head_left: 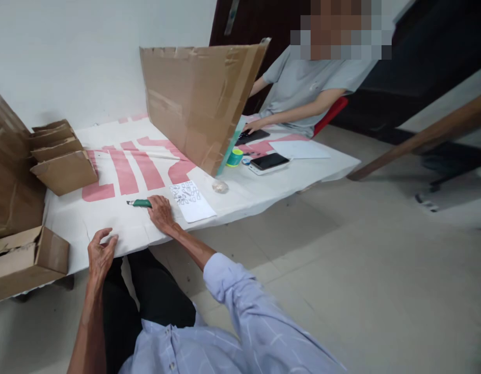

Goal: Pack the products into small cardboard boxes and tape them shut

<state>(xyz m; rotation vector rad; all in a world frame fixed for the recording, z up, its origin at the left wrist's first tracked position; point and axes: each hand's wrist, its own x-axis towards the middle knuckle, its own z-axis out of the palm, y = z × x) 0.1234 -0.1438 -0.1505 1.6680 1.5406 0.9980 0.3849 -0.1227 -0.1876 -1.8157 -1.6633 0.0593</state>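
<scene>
My right hand (pixel 161 214) rests on the table with its fingers closed round the end of a green utility knife (pixel 141 203). The knife's tip points left. At the table's front edge, my left hand (pixel 102 252) is open, its thumb and fingers bent and apart with nothing between them. Just right of my right hand lies a white sheet of paper (pixel 197 209) with rows of small printed or drawn marks. A small clear roundish item (pixel 220 186), perhaps a roll of tape, sits beyond that sheet.
A cardboard panel (pixel 194 98) stands upright across the table (pixel 240 200). Cardboard boxes (pixel 51 253) and a divided cardboard holder (pixel 67 171) are on the left. A green tape roll (pixel 235 157) and a phone (pixel 269 162) lie right of the panel. A co-worker (pixel 306 88) sits behind.
</scene>
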